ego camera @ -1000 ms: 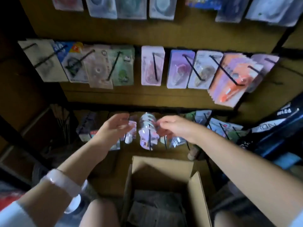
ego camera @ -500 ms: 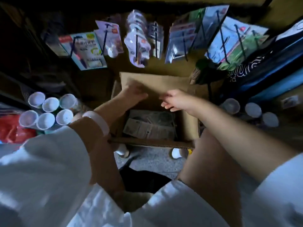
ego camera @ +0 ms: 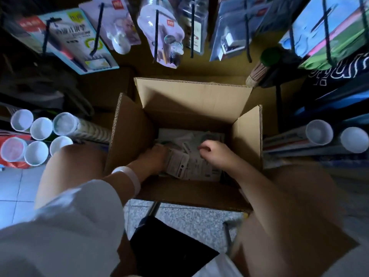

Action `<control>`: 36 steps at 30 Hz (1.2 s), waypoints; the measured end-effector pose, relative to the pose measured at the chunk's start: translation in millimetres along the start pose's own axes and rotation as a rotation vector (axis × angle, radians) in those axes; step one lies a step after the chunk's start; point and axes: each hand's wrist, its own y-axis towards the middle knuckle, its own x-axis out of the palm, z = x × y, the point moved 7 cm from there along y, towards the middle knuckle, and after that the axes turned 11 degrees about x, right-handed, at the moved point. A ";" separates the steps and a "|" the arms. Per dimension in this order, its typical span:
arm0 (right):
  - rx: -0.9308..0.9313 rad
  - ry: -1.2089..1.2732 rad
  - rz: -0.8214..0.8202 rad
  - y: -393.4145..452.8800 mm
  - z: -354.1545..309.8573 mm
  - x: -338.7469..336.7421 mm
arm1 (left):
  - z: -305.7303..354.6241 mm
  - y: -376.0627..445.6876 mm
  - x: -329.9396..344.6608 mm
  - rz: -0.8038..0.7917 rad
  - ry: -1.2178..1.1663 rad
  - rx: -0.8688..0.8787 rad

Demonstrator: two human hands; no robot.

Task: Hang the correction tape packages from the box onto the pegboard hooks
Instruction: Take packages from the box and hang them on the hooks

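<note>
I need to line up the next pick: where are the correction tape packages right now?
In the head view the correction tape packages lie at the bottom of the open cardboard box, centre frame, between the left hand and right hand, which are both on them.

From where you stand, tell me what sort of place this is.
Probably a stationery shop's display aisle: carded packages hang on hooks, rolled paper tubes stand on the floor, and an open stock box waits below.

Box (ego camera: 195, 96): matt brown corrugated cardboard, fluting visible along flap edges. Packages inside (ego camera: 191, 164): printed paper cards, slightly glossy. Hanging packages (ego camera: 159, 31): clear shiny plastic blisters on card backing, on dark metal hooks (ego camera: 156, 35). Floor (ego camera: 187, 218): speckled, granular stone. Wristband (ego camera: 127, 176): smooth white.
</note>
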 end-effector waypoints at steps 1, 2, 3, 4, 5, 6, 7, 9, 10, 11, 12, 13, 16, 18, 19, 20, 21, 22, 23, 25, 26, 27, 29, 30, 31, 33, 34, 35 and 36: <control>0.007 0.013 0.013 3.8 1.9 -2.4 | -5.6 5.6 7.3 -0.046 0.029 -0.038; 0.008 0.027 0.029 6.7 3.0 -5.2 | -9.6 12.0 15.1 -0.100 0.058 -0.065; 0.013 0.045 0.038 8.2 4.3 -7.3 | -10.7 18.4 22.3 -0.151 0.088 -0.071; 0.016 0.069 0.042 8.9 6.2 -9.2 | -9.4 24.6 25.2 -0.179 0.121 -0.069; 0.016 0.089 0.043 10.2 8.8 -10.5 | -8.6 32.4 24.8 -0.171 0.159 -0.054; 0.017 0.104 0.046 10.1 12.3 -11.1 | -6.2 38.2 21.2 -0.145 0.205 -0.036; 0.025 0.112 0.051 8.8 16.1 -11.6 | -4.3 43.3 17.4 -0.120 0.252 -0.010; 0.040 0.115 0.057 7.7 23.5 -11.9 | -2.5 53.4 12.6 -0.115 0.305 0.059; 0.044 0.111 0.051 8.2 25.5 -11.6 | -1.5 56.5 11.9 -0.141 0.297 0.086; 0.048 0.109 0.038 9.0 26.5 -10.8 | -1.5 58.9 11.7 -0.168 0.292 0.103; 0.050 0.115 0.026 9.7 26.3 -9.9 | -3.2 61.2 11.3 -0.183 0.291 0.108; 0.053 0.131 0.020 11.1 25.7 -9.4 | -4.3 64.6 11.2 -0.194 0.302 0.117; 0.051 0.184 0.035 12.7 22.1 -10.8 | -8.9 75.6 16.7 -0.228 0.299 0.125; 0.039 0.205 0.028 12.5 17.5 -9.9 | -10.9 80.3 17.1 -0.226 0.244 0.126; 0.034 0.206 0.019 12.7 16.2 -9.0 | -10.9 82.9 16.4 -0.221 0.226 0.131; 0.030 0.198 0.009 13.2 14.9 -8.1 | -8.9 83.7 14.4 -0.219 0.225 0.137; 0.030 0.191 0.001 13.8 14.1 -7.1 | -7.3 84.4 12.5 -0.222 0.242 0.141; 0.033 0.187 -0.004 14.2 13.1 -6.6 | -5.3 83.9 10.7 -0.228 0.261 0.145; 0.035 0.188 -0.006 14.8 12.2 -6.5 | -5.1 84.8 10.5 -0.242 0.263 0.149; 0.035 0.194 -0.003 15.8 10.1 -7.4 | -7.7 85.8 11.3 -0.272 0.165 0.142; 0.033 0.197 0.000 16.2 9.2 -7.8 | -9.6 86.1 11.4 -0.289 0.108 0.136; 0.033 0.201 0.000 16.7 8.9 -7.9 | -11.4 86.2 11.3 -0.314 0.073 0.128; 0.040 0.209 -0.003 16.6 8.9 -7.2 | -12.7 84.9 12.8 -0.385 0.047 0.109; 0.039 0.213 -0.001 16.3 8.5 -7.1 | -11.8 84.0 13.9 -0.413 0.039 0.106; 0.035 0.215 0.002 15.9 8.7 -6.8 | -10.2 81.9 15.8 -0.435 0.030 0.102; 0.026 0.221 0.008 14.8 7.8 -6.7 | -7.6 76.8 21.1 -0.441 0.018 0.095; 0.018 0.224 0.014 14.4 7.4 -7.0 | -5.9 73.3 23.7 -0.427 0.021 0.099; 0.009 0.221 0.020 14.3 7.0 -7.5 | -3.1 68.0 24.9 -0.408 0.041 0.102; 0.004 0.211 0.026 14.2 6.3 -8.4 | 0.0 63.2 25.4 -0.381 0.069 0.115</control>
